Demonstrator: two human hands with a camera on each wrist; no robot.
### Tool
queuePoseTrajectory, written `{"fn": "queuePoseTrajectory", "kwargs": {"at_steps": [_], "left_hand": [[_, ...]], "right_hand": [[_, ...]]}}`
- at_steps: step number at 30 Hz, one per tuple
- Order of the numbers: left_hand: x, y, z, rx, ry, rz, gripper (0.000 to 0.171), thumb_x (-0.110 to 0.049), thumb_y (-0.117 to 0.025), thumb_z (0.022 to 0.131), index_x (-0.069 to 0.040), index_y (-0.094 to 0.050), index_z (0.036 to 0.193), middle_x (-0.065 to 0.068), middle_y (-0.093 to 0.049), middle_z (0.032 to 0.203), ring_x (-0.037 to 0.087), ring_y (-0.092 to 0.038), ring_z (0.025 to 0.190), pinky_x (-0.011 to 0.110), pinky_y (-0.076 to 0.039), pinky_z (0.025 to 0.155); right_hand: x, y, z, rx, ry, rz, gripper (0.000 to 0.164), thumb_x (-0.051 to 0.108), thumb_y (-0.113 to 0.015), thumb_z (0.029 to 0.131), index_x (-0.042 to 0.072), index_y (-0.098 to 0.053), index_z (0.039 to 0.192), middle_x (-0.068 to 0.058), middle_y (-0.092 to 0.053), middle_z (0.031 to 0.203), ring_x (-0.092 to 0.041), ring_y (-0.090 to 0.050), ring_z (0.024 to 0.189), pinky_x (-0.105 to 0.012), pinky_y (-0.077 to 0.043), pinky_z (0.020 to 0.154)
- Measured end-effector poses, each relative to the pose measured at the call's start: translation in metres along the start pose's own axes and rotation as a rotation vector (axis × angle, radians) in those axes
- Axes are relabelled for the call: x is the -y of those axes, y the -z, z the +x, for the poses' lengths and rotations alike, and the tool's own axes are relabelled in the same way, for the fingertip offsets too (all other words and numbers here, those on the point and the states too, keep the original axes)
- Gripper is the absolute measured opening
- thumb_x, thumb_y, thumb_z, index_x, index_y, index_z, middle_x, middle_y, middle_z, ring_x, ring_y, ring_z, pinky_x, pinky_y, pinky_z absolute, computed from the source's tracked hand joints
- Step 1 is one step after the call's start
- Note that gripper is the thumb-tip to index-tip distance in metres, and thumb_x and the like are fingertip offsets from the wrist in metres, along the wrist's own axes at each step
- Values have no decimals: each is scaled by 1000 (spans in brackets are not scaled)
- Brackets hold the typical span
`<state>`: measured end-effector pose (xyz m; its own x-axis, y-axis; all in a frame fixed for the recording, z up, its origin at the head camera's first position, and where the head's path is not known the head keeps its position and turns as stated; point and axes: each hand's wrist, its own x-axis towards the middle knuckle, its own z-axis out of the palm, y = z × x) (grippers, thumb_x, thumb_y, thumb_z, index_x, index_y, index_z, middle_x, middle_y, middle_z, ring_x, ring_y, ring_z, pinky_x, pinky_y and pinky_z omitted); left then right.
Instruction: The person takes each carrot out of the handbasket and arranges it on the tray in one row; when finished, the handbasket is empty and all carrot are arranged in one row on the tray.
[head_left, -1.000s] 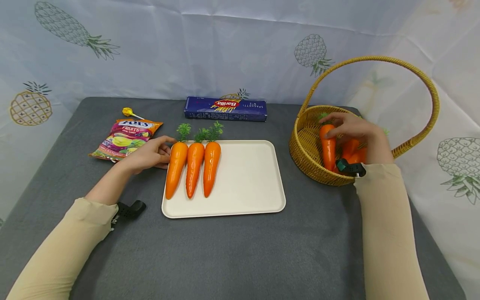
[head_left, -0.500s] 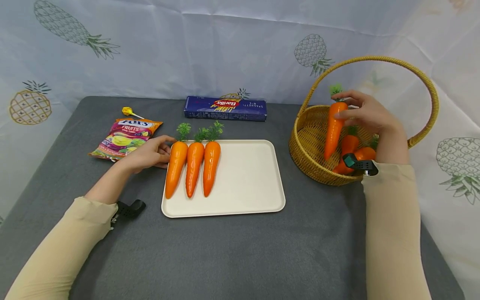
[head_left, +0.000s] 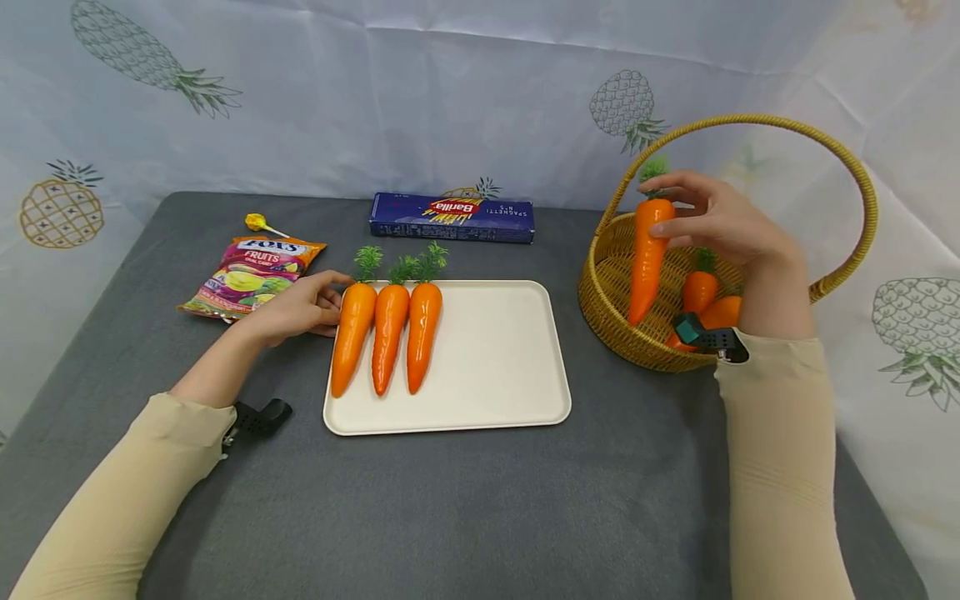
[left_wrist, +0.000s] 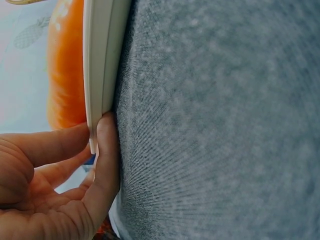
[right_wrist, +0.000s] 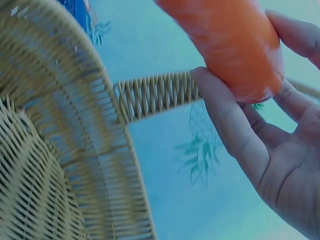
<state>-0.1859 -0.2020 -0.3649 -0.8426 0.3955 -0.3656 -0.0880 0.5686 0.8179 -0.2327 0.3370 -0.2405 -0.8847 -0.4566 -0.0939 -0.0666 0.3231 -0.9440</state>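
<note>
My right hand (head_left: 716, 218) pinches an orange carrot (head_left: 647, 258) near its green leafy top, holding it tip down over the wicker basket (head_left: 617, 332). In the right wrist view the carrot (right_wrist: 235, 50) sits between the thumb and fingers, beside the basket's wall. More carrots (head_left: 700, 290) lie inside the basket, partly hidden by my wrist. At the upper left of the cream tray (head_left: 495, 358), my left hand (head_left: 296, 310) pinches the rim. The left wrist view has fingers on both sides of the tray's edge (left_wrist: 102, 60). Three carrots (head_left: 386, 337) lie side by side on the tray's left part.
A purple candy bag (head_left: 247, 277) lies left of the tray, with a yellow lollipop (head_left: 257, 222) behind it. A blue spaghetti box (head_left: 450, 218) stands behind the tray. The basket's tall handle (head_left: 750, 119) arches over its opening.
My right hand has lifted the carrot up from among the others in the basket, then shifted it a little left. The left hand and tray have stayed put.
</note>
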Motion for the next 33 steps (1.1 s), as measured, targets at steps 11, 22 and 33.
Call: {"fn": "queuePoseTrajectory", "kwargs": {"at_steps": [11,22,33], "left_hand": [[1,1,1,5,-6,-1,60,-1,-49,97,5,-22,151,18,-48,111,12,-58,85,25,-61,75],[5,1,-1,4,-62,-48,60,-2,-51,95,9,-24,148,18,-49,104,12,-59,82,24,-61,72],[1,0,-1,2,-14,-11,61,-2,-49,98,6,-22,151,18,-49,111,11,-58,86,26,-61,76]], "right_hand": [[11,-33,8,36,30,7,49,-4,-59,92,10,-51,138,-4,-50,132,-14,-62,93,-22,-59,73],[6,-70,25,34,-27,-27,48,6,-61,94,18,-49,139,-3,-47,134,-18,-61,102,-25,-60,80],[-1,-107,45,36,-76,-24,55,9,-64,92,14,-45,143,-4,-45,136,-23,-60,108,-29,-61,80]]}}
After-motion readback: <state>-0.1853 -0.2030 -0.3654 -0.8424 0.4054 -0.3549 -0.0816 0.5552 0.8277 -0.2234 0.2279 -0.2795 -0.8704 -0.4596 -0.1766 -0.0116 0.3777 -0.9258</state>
